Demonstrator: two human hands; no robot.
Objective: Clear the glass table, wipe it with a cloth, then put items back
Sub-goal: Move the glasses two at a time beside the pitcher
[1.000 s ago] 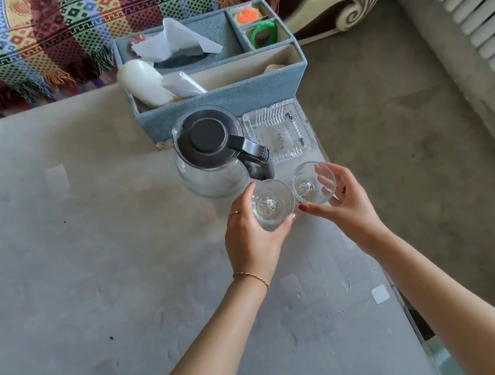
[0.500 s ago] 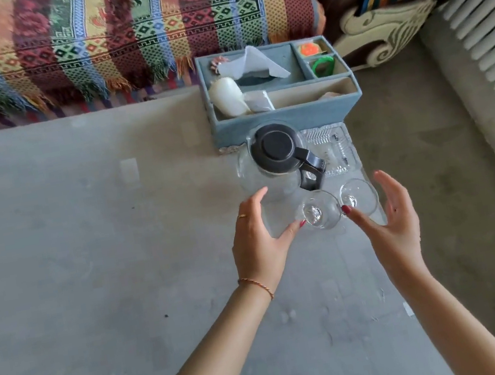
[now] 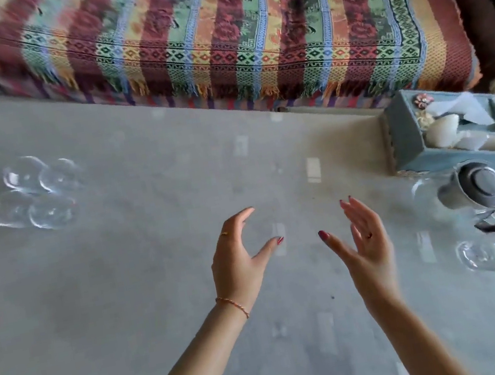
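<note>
A glass table (image 3: 125, 289) carries a blue organizer box (image 3: 430, 153) at its far right corner, a glass kettle (image 3: 477, 198) just in front, two glasses (image 3: 490, 254) near the right edge and four glasses (image 3: 32, 193) toward the far left. Left hand (image 3: 235, 261) and right hand (image 3: 363, 243) hover empty, fingers loose.

no text showing for you to read, no labels, brands, numbers or signs appearing on anything, motion blur softening most of the view
</note>
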